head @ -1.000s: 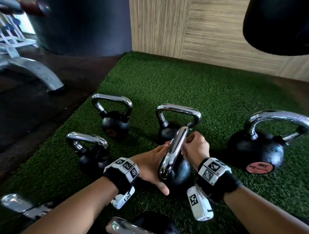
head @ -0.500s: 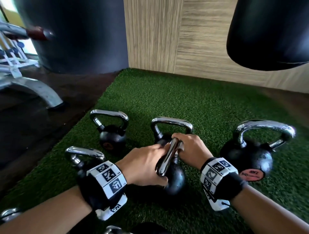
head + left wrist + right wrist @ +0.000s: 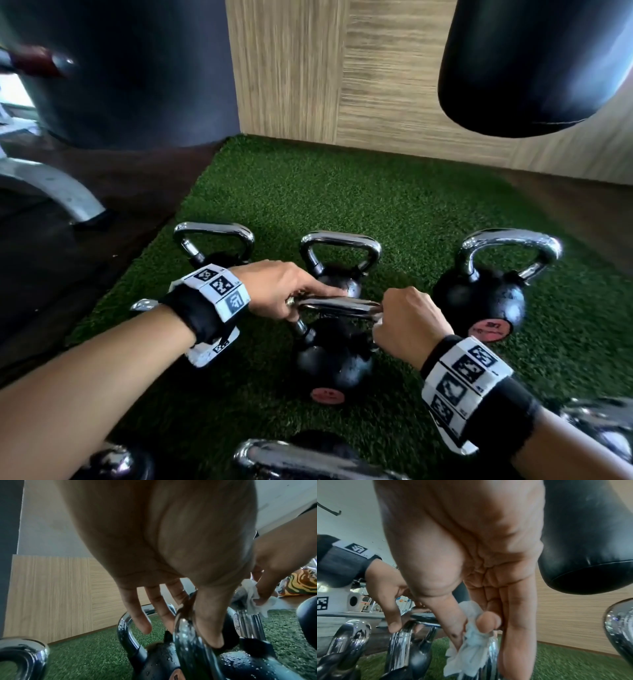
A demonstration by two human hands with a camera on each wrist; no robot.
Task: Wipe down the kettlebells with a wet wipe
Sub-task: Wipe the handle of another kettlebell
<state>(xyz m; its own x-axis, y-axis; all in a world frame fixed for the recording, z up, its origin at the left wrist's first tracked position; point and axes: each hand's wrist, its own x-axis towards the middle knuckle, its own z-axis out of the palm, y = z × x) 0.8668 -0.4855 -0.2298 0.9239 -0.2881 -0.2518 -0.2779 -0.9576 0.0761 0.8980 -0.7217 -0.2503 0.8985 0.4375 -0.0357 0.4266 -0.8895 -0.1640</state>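
A small black kettlebell (image 3: 334,363) with a chrome handle (image 3: 339,306) stands on the green turf in the middle of the head view. My left hand (image 3: 305,296) pinches the left end of that handle between thumb and fingers; the left wrist view shows the thumb (image 3: 211,628) pressed on the chrome. My right hand (image 3: 382,317) is at the handle's right end and pinches a crumpled white wet wipe (image 3: 471,641) against the metal. Water droplets sit on the black body (image 3: 240,661).
More kettlebells stand around: back left (image 3: 214,245), back middle (image 3: 339,263), a larger one at right (image 3: 486,294), and chrome handles near the bottom edge (image 3: 308,459). A black punching bag (image 3: 534,65) hangs upper right. A wood wall and a bench leg (image 3: 58,192) border the turf.
The kettlebell's handle has turned from pointing away to lying crosswise. My left hand now holds its left end and my right hand with the wipe has slid to its right end.
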